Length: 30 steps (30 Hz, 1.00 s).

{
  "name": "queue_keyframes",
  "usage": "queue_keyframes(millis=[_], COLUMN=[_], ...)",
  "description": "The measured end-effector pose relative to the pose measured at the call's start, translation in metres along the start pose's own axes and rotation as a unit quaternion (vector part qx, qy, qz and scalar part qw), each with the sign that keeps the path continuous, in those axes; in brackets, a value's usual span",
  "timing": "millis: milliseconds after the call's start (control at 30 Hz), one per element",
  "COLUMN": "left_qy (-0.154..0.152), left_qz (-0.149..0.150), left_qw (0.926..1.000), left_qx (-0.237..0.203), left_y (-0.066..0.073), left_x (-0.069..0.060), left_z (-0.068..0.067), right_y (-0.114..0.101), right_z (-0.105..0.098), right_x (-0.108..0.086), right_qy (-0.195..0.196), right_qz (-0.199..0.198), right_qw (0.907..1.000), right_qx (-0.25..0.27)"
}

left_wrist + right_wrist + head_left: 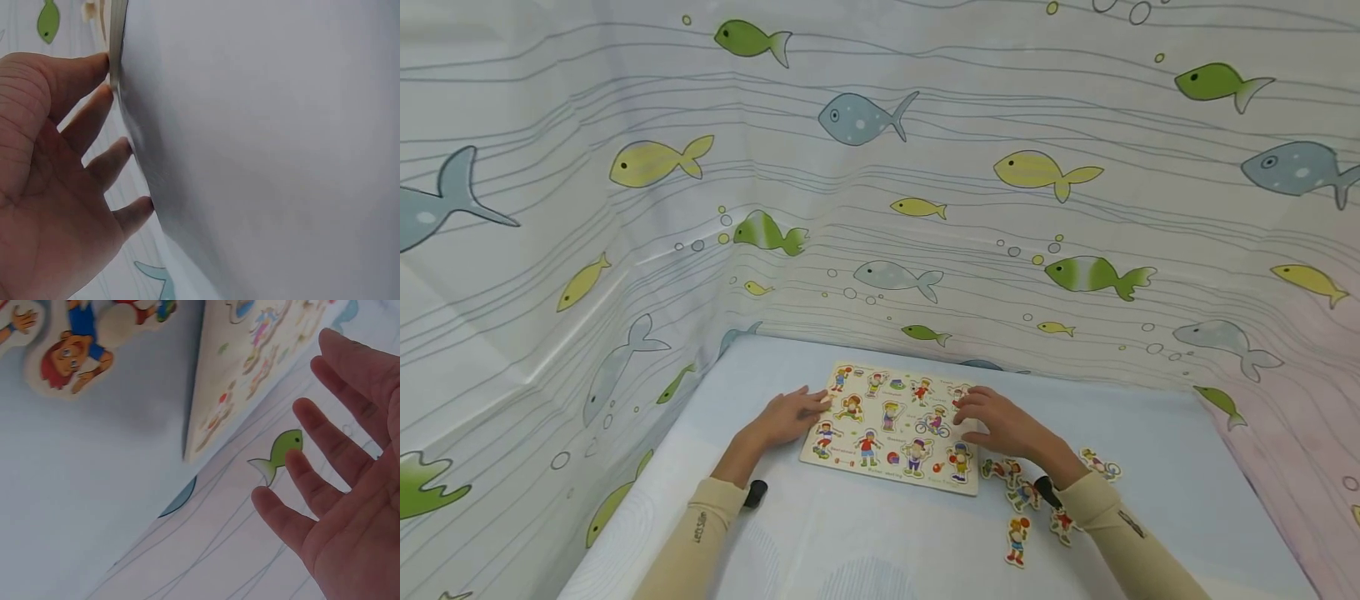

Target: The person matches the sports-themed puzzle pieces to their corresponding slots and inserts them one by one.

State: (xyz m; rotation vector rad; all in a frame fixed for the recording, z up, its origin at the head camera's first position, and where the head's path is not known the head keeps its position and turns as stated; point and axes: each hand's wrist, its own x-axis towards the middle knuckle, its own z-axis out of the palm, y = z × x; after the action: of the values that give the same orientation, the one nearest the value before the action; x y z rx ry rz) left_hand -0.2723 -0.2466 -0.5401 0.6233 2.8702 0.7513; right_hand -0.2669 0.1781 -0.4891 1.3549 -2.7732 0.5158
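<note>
My left hand (pixel 787 418), fingers loosely extended, touches the sports puzzle board (pixel 871 415), my right hand (pixel 997 423) spreads its fingers apart opposite, and light, even pressure should steady it.

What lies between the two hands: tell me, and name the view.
The puzzle board lies between the left hand and the right hand; the head view shows this.

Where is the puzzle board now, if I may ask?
In the head view, the puzzle board lies on the table between left hand and right hand, left of loose pieces.
</note>
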Motion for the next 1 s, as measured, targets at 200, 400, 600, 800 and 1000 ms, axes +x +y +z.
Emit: queue_keyframes(millis=[200,400,600,800,1000], left_qy=[0.001,0.002,0.001,-0.004,-0.007], left_qz=[-0.009,-0.010,-0.011,-0.017,-0.019], left_qw=[1.0000,0.9999,0.9999,0.9998,0.9998], left_qx=[0.001,0.003,0.002,0.008,0.009], left_y=[-0.001,-0.001,0.001,0.000,0.000], left_x=[0.000,0.001,0.001,0.003,0.002], left_z=[0.000,0.001,0.001,0.000,0.000], right_y=[0.003,0.006,0.008,0.010,0.010], right_z=[0.001,0.000,-0.001,0.002,0.008], right_x=[-0.012,-0.021,-0.029,-0.036,-0.042], right_qy=[-0.005,-0.019,-0.028,-0.042,-0.046], right_qz=[0.023,0.051,0.070,0.098,0.117], right_qw=[0.9997,0.9984,0.9969,0.9938,0.9910], right_qx=[0.005,0.019,0.021,0.031,0.045])
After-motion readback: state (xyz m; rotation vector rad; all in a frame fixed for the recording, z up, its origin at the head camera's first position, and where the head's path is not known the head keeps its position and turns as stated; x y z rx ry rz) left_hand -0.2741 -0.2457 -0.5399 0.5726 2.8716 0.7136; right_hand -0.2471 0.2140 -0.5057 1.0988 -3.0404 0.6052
